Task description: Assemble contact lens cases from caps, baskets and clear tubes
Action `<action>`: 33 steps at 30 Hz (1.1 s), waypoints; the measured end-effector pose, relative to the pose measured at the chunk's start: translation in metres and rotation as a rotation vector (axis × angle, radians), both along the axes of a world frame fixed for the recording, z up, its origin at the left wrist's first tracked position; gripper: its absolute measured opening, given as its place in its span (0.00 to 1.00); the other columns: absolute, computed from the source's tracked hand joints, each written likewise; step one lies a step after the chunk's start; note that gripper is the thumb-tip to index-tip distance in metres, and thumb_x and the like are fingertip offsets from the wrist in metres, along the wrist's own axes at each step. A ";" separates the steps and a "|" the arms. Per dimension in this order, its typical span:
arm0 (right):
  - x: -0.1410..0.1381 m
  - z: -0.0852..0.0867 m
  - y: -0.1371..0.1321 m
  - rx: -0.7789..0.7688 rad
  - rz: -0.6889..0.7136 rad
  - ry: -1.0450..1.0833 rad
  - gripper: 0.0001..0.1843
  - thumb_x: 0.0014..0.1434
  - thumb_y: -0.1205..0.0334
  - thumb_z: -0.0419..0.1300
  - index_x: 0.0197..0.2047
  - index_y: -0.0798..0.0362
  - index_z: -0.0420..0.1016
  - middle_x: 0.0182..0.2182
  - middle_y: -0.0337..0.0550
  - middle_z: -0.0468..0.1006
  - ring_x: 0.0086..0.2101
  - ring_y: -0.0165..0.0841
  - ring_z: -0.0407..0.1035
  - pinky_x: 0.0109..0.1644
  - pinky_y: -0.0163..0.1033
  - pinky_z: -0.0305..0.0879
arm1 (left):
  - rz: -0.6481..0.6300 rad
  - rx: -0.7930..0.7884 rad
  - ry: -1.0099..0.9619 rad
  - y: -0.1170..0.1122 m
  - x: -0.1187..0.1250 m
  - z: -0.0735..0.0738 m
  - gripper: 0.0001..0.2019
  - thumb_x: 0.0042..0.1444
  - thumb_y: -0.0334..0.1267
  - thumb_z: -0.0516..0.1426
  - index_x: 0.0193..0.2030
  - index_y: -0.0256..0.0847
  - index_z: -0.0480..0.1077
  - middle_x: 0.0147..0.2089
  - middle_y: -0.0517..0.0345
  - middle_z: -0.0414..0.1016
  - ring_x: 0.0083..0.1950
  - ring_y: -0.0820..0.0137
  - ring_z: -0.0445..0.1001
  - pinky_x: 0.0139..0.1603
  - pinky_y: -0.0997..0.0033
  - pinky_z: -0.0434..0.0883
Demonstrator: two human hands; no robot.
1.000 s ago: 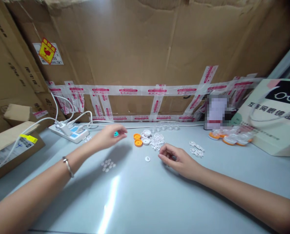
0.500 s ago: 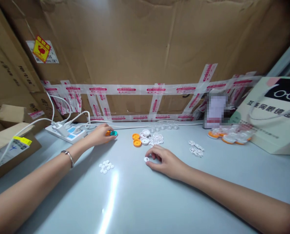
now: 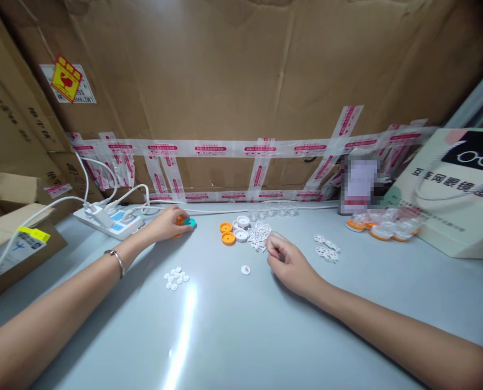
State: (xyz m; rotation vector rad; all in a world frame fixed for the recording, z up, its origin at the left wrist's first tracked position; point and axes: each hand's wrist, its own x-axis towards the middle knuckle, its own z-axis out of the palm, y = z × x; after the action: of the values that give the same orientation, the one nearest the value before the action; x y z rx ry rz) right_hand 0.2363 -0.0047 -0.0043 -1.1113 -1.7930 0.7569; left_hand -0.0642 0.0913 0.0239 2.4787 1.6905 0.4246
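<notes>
My left hand [image 3: 167, 224] rests on the grey table, fingers curled around an orange and teal round cap [image 3: 187, 221] near the power strip. My right hand [image 3: 287, 260] is closed in a loose pinch beside a pile of small white flat pieces [image 3: 258, 235]; what its fingers hold, if anything, is hidden. A single small white round piece [image 3: 245, 269] lies on the table just left of my right hand. Two orange caps [image 3: 227, 233] and white caps [image 3: 242, 227] sit between my hands.
A cluster of small white discs [image 3: 175, 277] lies near my left forearm. A white power strip [image 3: 110, 221] with cables sits at the left. Orange-rimmed containers [image 3: 381, 226], a white box [image 3: 456, 189], another white pile [image 3: 326, 247] and clear cups [image 3: 276, 208] stand before the taped cardboard wall.
My left hand came down to the table by the power strip with the teal cap. My right hand touched the single white piece, then drew back right toward the pile, leaving it.
</notes>
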 end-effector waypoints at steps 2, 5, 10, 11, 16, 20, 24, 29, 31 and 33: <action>0.003 -0.003 0.004 0.021 -0.009 0.046 0.11 0.34 0.73 0.44 0.18 0.50 0.42 0.19 0.34 0.50 0.23 0.28 0.48 0.26 0.35 0.44 | 0.007 0.048 -0.041 -0.009 0.008 0.007 0.21 0.48 0.51 0.55 0.41 0.35 0.70 0.42 0.47 0.68 0.45 0.59 0.68 0.48 0.62 0.64; 0.006 -0.009 0.008 -0.020 0.002 0.070 0.10 0.30 0.70 0.41 0.17 0.49 0.40 0.16 0.33 0.45 0.20 0.26 0.43 0.24 0.35 0.38 | -0.105 0.076 -0.174 -0.037 0.034 0.018 0.18 0.50 0.49 0.55 0.43 0.39 0.68 0.45 0.52 0.69 0.46 0.64 0.68 0.47 0.65 0.65; 0.008 -0.014 0.010 -0.096 0.032 0.070 0.09 0.28 0.68 0.39 0.17 0.49 0.38 0.15 0.31 0.42 0.19 0.25 0.39 0.22 0.35 0.35 | -0.394 -0.150 -0.303 -0.085 0.088 0.021 0.13 0.51 0.42 0.58 0.43 0.42 0.68 0.42 0.56 0.73 0.44 0.68 0.70 0.45 0.68 0.65; 0.008 -0.014 0.010 -0.101 0.030 0.065 0.09 0.29 0.69 0.40 0.17 0.49 0.39 0.15 0.31 0.42 0.19 0.25 0.40 0.22 0.34 0.36 | -0.418 -0.172 -0.268 -0.090 0.095 0.019 0.12 0.51 0.41 0.58 0.42 0.41 0.69 0.41 0.56 0.73 0.43 0.68 0.70 0.44 0.68 0.65; 0.007 -0.009 0.010 -0.112 0.054 -0.005 0.09 0.34 0.71 0.43 0.18 0.50 0.44 0.16 0.31 0.48 0.21 0.26 0.45 0.24 0.33 0.42 | -0.453 -0.193 -0.135 -0.090 0.105 0.009 0.10 0.52 0.40 0.57 0.41 0.41 0.69 0.38 0.55 0.73 0.40 0.67 0.69 0.43 0.66 0.64; 0.004 -0.007 0.008 -0.111 0.102 -0.065 0.10 0.36 0.73 0.44 0.19 0.50 0.46 0.19 0.33 0.53 0.23 0.27 0.49 0.27 0.34 0.47 | -0.453 -0.202 -0.117 -0.087 0.106 0.004 0.11 0.52 0.41 0.57 0.41 0.40 0.69 0.39 0.55 0.73 0.42 0.66 0.69 0.45 0.65 0.63; 0.003 -0.007 0.007 -0.108 0.133 -0.109 0.11 0.37 0.75 0.45 0.19 0.50 0.46 0.20 0.33 0.54 0.25 0.28 0.51 0.28 0.34 0.48 | -0.440 -0.197 -0.121 -0.087 0.110 0.001 0.11 0.51 0.40 0.57 0.41 0.40 0.69 0.39 0.55 0.73 0.42 0.66 0.69 0.45 0.65 0.63; 0.002 -0.004 0.003 -0.131 0.136 -0.170 0.12 0.40 0.77 0.46 0.22 0.50 0.50 0.23 0.34 0.56 0.26 0.29 0.53 0.29 0.34 0.50 | -0.435 -0.213 -0.111 -0.087 0.112 -0.001 0.10 0.50 0.38 0.56 0.40 0.39 0.70 0.37 0.55 0.72 0.41 0.65 0.69 0.43 0.67 0.64; 0.002 -0.003 0.001 -0.138 0.151 -0.184 0.11 0.42 0.78 0.46 0.26 0.51 0.55 0.25 0.34 0.59 0.27 0.29 0.54 0.30 0.34 0.52 | -0.417 -0.243 -0.104 -0.088 0.111 0.001 0.10 0.48 0.37 0.57 0.39 0.40 0.70 0.37 0.55 0.72 0.41 0.64 0.69 0.43 0.66 0.65; 0.003 -0.003 0.000 -0.121 0.174 -0.199 0.13 0.44 0.78 0.46 0.30 0.51 0.59 0.28 0.36 0.62 0.29 0.29 0.57 0.32 0.34 0.54 | -0.389 -0.288 -0.102 -0.089 0.106 0.006 0.13 0.47 0.40 0.58 0.41 0.40 0.70 0.39 0.54 0.71 0.43 0.63 0.69 0.43 0.66 0.65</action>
State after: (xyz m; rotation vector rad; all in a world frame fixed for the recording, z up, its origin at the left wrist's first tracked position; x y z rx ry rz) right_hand 0.2388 -0.0050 -0.0070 -1.1532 -2.0544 0.8945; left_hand 0.0418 0.0021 0.0298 2.4382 1.1035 0.2395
